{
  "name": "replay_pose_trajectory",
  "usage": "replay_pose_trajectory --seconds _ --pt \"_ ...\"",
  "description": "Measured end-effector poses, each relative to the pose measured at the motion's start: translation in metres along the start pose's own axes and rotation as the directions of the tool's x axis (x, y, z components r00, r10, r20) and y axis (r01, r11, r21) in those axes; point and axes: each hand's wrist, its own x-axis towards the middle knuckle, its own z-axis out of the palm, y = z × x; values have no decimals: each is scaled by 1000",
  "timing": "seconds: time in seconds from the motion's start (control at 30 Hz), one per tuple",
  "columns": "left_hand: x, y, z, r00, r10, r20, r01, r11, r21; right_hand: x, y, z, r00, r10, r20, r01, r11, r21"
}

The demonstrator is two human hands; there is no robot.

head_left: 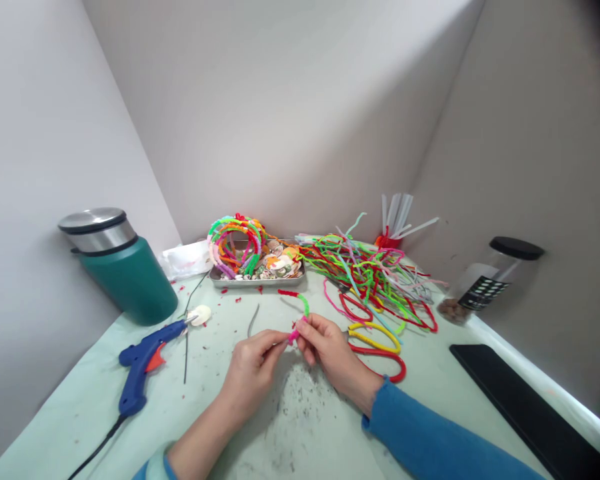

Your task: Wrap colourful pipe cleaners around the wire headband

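Note:
Between my two hands, low over the table's middle, is a fuzzy pipe cleaner [305,305] in pink, green and red sections. Its green and red end curves up and to the left. My left hand [254,363] pinches the pink end between thumb and fingers. Just beside it, my right hand [325,343] grips the pink part near the green. Red-handled scissors [397,368] and a yellow handle [387,333] lie right behind my right hand. A short grey strand [253,320] rests on the table left of the pipe cleaner.
A metal tray [250,283] at the back holds coloured rings [253,257] and round pieces. Loose pipe cleaners [365,267] pile up to its right. On the left are a blue glue gun [143,370] and a green bottle [130,280]; on the right, a jar [485,283] and black slab [515,400].

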Motion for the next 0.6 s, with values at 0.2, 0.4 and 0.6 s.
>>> replay_pose_trajectory --seconds 0.2,0.4,0.6 --pt "2 2 -1 991 -119 53 126 980 -156 0 0 0 1000 5 9 -5 1000 -9" --pt "-2 -1 -2 999 -13 30 12 1000 17 0 -1 0 1000 4 4 -4 1000 1" --pt "-5 -7 3 991 129 -43 -116 966 230 -2 -1 2 999 6 31 -5 1000 -28"
